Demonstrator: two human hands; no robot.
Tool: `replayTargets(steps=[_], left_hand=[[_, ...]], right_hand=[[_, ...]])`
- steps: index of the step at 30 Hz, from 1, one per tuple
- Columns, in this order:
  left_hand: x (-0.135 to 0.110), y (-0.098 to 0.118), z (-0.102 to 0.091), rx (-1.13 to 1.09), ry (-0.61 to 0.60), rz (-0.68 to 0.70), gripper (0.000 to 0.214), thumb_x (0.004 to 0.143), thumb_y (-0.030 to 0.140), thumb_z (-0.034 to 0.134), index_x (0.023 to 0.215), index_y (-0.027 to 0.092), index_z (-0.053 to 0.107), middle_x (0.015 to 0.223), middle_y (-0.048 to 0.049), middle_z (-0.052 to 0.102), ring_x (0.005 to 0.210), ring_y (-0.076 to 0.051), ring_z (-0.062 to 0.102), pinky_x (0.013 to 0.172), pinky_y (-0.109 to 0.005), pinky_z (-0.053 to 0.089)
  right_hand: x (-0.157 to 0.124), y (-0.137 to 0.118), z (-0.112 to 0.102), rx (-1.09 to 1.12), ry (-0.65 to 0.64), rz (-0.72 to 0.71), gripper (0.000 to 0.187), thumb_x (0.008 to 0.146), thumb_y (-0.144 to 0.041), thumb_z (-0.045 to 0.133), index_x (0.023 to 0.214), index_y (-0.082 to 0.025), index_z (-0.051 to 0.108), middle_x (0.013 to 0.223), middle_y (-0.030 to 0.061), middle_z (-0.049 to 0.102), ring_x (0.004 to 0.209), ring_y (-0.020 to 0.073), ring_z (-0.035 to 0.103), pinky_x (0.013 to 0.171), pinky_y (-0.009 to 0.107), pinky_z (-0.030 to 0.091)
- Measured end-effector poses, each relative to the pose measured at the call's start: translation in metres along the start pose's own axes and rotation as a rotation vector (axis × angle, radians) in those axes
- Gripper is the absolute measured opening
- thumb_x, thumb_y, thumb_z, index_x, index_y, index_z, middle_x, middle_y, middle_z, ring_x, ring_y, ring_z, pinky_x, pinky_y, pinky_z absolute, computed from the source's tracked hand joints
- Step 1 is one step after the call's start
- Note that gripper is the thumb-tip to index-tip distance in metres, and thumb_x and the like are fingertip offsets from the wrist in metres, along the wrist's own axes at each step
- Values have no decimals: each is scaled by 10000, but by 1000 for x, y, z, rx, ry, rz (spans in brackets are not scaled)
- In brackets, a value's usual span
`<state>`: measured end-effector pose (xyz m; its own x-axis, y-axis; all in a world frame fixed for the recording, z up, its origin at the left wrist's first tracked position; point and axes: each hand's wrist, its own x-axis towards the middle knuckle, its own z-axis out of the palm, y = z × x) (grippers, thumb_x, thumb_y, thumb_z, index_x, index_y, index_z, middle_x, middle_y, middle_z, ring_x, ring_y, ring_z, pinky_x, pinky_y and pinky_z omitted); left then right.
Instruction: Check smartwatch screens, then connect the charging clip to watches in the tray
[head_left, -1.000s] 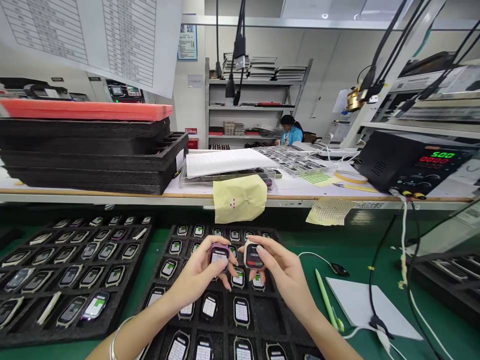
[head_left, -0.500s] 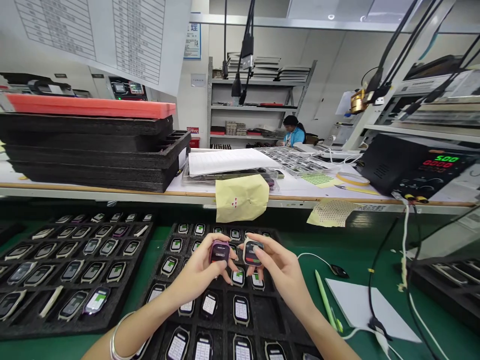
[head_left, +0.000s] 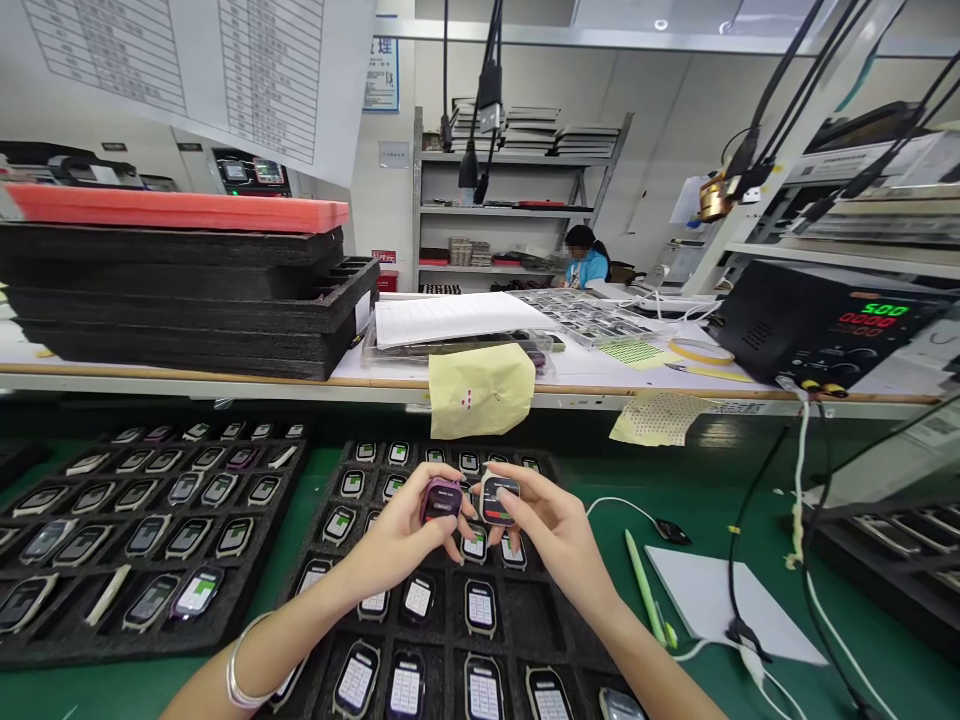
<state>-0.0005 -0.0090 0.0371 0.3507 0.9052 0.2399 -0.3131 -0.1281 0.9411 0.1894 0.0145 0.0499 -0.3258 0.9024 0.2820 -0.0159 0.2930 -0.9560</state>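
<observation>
My left hand (head_left: 412, 525) grips a purple-framed smartwatch (head_left: 442, 499), its lit screen turned toward me and my thumb at its lower edge. In my right hand (head_left: 544, 515) is a light-framed smartwatch (head_left: 496, 499) with a red patch low on its screen; the thumb lies on the glass. The two watches are side by side, close together. Beneath both hands is a black foam tray (head_left: 536, 615) with several watches in its compartments, many showing lit screens with white grids or green blocks.
Another foam tray (head_left: 71, 640) of watches lies left. Stacked black trays (head_left: 172, 330) stand on the shelf above. To the right are a green pen (head_left: 645, 590), a white pad (head_left: 739, 605), hanging cables and a power supply (head_left: 825, 325). A person (head_left: 587, 262) sits far back.
The view has shifted slightly. My hands still hold the two watches, and the right-hand one has come a little nearer to the purple one.
</observation>
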Motion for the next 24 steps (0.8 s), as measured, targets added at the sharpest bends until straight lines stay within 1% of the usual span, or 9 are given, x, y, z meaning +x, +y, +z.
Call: replayTargets(steps=[6,12,15,19,24], left_hand=[[-1,1,1,8,-1,-9,317,860,301,592,1136,204,470,984,-84,555,857,-204,592,660,-314,546],[-2,2,-1,11,-22,11,281,887,233,543,1147,208,441,993,-72,548,863,-182,584,672,-302,551],[-2,2,-2,15,-11,18,291,882,246,553,1152,207,453,1003,-78,556,870,-189,589,677,-308,553],[-3,4,-2,17,10,28,310,864,261,578,1148,203,468,993,-79,562,870,-195,594,674,-305,554],[-5,7,-1,8,10,26,299,871,241,558,1151,202,460,996,-78,564,879,-196,596,685,-315,556]], right_hand=[[-1,-3,2,1,-8,2,299,888,-368,614,1124,-187,635,803,47,650,558,163,623,426,236,474],[-3,-5,2,9,-5,6,277,894,-327,609,1136,-193,628,834,48,649,568,162,633,436,235,479],[-4,-7,3,9,-6,-2,291,894,-319,609,1161,-203,616,851,49,655,582,160,636,437,226,484],[-4,-8,3,6,-4,-10,302,898,-328,599,1173,-203,606,939,69,664,594,165,644,441,238,492],[-3,-9,3,-10,17,-6,317,891,-353,602,1165,-194,613,971,83,668,589,172,643,435,252,492]])
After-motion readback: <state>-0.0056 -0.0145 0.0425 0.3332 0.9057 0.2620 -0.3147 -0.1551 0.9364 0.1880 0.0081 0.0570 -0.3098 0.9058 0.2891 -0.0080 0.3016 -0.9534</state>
